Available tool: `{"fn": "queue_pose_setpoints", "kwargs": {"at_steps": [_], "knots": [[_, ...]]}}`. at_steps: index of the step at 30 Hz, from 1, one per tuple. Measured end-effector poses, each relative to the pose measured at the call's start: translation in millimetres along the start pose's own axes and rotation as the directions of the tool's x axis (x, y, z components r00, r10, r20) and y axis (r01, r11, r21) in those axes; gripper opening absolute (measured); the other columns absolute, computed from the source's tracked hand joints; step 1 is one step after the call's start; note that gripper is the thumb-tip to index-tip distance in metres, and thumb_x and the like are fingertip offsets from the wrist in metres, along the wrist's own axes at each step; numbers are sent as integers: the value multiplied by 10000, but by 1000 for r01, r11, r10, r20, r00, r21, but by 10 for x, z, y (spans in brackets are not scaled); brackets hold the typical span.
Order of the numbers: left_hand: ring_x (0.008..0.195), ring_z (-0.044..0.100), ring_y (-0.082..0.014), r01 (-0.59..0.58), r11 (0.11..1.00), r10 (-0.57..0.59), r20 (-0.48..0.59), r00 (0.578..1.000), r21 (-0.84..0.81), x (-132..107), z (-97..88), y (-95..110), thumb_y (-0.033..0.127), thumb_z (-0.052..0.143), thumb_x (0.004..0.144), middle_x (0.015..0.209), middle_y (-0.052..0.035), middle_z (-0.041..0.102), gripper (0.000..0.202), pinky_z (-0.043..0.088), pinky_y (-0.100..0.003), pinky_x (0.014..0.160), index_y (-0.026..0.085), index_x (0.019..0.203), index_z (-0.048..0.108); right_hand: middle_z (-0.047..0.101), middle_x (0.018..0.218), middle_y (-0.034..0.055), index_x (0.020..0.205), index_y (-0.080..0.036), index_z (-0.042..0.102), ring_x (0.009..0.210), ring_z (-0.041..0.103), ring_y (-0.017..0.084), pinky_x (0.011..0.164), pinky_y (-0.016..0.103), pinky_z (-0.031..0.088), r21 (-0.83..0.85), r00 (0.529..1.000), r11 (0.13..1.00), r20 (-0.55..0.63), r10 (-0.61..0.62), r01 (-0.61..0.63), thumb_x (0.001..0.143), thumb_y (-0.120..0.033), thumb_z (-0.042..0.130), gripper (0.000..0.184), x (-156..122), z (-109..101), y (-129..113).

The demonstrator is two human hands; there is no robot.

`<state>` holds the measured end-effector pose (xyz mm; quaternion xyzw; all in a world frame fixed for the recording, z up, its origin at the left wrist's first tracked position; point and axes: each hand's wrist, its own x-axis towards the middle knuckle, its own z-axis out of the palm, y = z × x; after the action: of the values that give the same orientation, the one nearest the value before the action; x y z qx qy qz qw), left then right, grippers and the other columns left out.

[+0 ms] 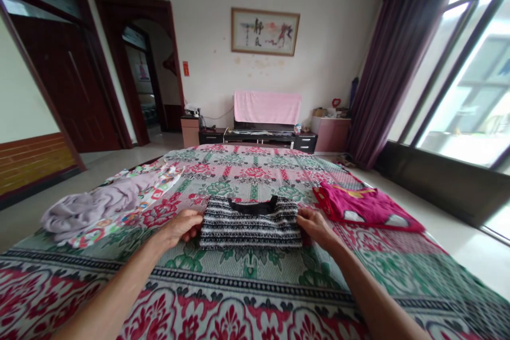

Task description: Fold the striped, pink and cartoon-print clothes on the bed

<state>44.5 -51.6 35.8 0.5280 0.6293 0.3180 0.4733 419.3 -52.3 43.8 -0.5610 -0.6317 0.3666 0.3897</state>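
A folded black-and-white striped top [250,223] with a black collar lies in the middle of the bed, on a red, green and white patterned bedspread [255,287]. My left hand [184,226] grips its left edge, fingers curled under the fabric. My right hand [315,224] grips its right edge the same way. Both forearms reach in from the lower corners of the view.
A magenta garment [366,207] lies flat to the right of the top. A crumpled lilac cloth [91,207] sits on a floral garment [153,186] at the left. Beyond the bed stand a low TV cabinet [258,139] draped with a pink towel, dark doors at left, and windows at right.
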Motion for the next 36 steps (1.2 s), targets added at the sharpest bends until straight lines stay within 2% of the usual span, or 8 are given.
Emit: {"fn": "queue_pose_setpoints", "kwargs": {"at_steps": [3,8,10,17,21,25,31,36], "knots": [[413,413,-77,25,1000,-25,-1,1000,-13,0,0,3,407,599,566,473,51,471,275,210,-168,354,161,649,510,521,551,-17,669,-146,611,507,423,105,484,230,320,-27,1000,999,-11,-19,19,667,-387,511,261,20,-18,36],[404,413,-74,55,998,-57,-45,997,-38,11,-6,-9,397,590,543,462,51,469,269,209,-164,348,162,637,498,564,569,5,612,-159,606,572,501,144,560,253,364,-287,979,955,-155,-129,81,654,-346,496,221,70,-52,147],[409,425,-75,45,998,-47,-50,998,-49,17,-7,-23,396,587,546,472,48,475,263,217,-164,344,166,618,482,605,608,20,638,-160,625,616,541,167,597,263,387,-328,977,941,-159,-141,82,668,-367,485,251,83,-63,198],[424,445,-64,7,1000,-6,27,1000,-20,17,-26,-30,379,588,581,527,48,504,250,237,-155,337,158,651,493,621,620,25,680,-160,645,644,571,190,617,276,403,-419,989,902,-53,-141,106,707,-409,457,314,97,-65,254],[410,459,-58,31,999,-32,129,991,7,-27,-120,-17,373,630,570,560,44,539,268,264,-156,339,154,659,503,648,681,28,724,-151,669,719,589,208,641,272,430,-363,986,919,119,-119,154,723,-434,491,335,105,-112,206],[358,448,-63,38,996,-58,263,963,81,-55,-206,-41,374,637,595,490,31,542,257,281,-170,337,145,598,520,684,821,55,772,-147,705,808,600,229,701,283,463,-302,960,932,249,-124,199,740,-455,531,356,63,-160,106],[338,450,-71,59,993,-88,315,945,101,-22,-196,-75,332,634,605,480,8,573,217,279,-174,322,142,568,538,685,921,65,952,-151,714,926,593,250,869,348,455,-178,883,961,456,-110,212,789,-490,530,419,-8,-238,-14],[312,383,-42,37,998,-56,362,931,59,-26,-173,-55,275,615,595,476,33,547,163,256,-165,305,149,558,520,679,945,67,973,-158,712,953,584,257,914,373,431,-146,861,965,493,-121,219,770,-539,555,460,21,-273,52]]}}
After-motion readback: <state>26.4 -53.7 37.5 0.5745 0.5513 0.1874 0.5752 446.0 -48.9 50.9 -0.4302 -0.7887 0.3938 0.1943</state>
